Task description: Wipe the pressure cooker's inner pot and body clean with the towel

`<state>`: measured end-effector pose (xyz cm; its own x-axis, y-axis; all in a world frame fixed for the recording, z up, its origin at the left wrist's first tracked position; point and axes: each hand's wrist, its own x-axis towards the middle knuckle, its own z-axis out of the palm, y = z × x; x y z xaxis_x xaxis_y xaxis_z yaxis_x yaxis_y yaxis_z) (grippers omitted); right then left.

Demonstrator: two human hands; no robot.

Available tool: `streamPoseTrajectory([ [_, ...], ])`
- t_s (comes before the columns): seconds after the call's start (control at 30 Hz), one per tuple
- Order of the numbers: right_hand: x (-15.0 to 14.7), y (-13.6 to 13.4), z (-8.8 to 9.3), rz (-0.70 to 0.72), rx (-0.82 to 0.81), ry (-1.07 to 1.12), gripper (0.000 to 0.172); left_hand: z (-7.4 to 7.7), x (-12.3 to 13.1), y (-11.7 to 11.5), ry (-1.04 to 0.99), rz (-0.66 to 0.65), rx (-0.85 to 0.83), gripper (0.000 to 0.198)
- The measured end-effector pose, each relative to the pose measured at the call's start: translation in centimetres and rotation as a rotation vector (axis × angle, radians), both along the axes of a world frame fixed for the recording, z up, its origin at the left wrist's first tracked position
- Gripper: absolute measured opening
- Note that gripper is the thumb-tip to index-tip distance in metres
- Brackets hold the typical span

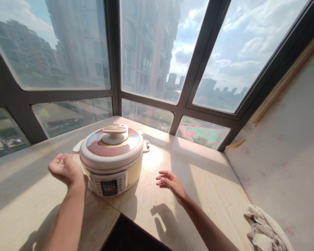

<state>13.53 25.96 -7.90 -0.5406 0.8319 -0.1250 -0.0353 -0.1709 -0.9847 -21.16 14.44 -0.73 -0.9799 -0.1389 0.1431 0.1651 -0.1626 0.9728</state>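
Note:
A cream electric pressure cooker (110, 164) stands upright on the counter, its lid on. The lid is shiny with brown-red areas and carries a tan-topped handle (115, 130). On its front is a control panel (109, 186) with a dark display. To the cooker's left is my left hand (68, 169), bent at the wrist, its fingers curled in and nothing visible in them. Whether it touches the cooker's side I cannot tell. My right hand (171, 183) hovers over the counter to the right of the cooker, apart from it, fingers spread and holding nothing.
The pale counter (209, 188) fills a window corner with dark frames (115, 52). A dark gap (133, 237) cuts into its front edge. A crumpled cloth (264, 230) lies at the lower right, by the flowered wall (290, 139). Sunlight glares beside the cooker.

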Motion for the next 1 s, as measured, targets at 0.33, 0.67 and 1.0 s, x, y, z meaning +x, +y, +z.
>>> streamPoseTrajectory([
  [0.33,11.8,0.0,-2.8,-0.345,-0.060,0.072,0.045,-1.0,22.5,2.7,0.644,-0.489,0.141,0.011],
  [0.67,18.7,-0.4,-7.5,-0.634,-0.161,0.321,0.049,-15.8,35.1,8.9,0.675,-1.217,-0.372,0.030],
  [1.0,17.4,-2.3,-8.2,-0.371,0.307,-0.208,0.031,-19.7,36.8,8.6,1.411,-0.686,-0.787,0.047],
])
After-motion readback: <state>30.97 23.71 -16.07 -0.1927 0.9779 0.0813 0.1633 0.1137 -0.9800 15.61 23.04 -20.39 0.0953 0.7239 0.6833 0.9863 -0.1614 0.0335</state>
